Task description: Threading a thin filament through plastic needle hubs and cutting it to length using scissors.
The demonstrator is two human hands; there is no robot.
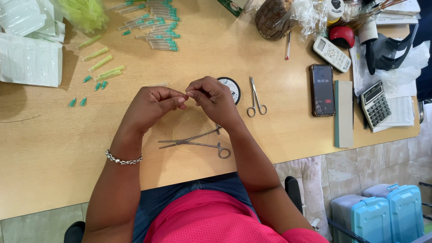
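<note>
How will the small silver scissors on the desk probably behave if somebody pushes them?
The scissors look like thin, stiff metal, so they would probably slide flat on the smooth wooden desk rather than roll. They appear light, and the closed blades may pivot.

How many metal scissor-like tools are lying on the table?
2: small scissors right of the right hand, and forceps on the table below both hands. More may hide in the clutter.

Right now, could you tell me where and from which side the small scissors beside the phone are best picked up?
Take the small scissors by the two finger loops, which point toward the table's near edge. Come from the near side; the closed blades point away. The right hand is closest.
</note>
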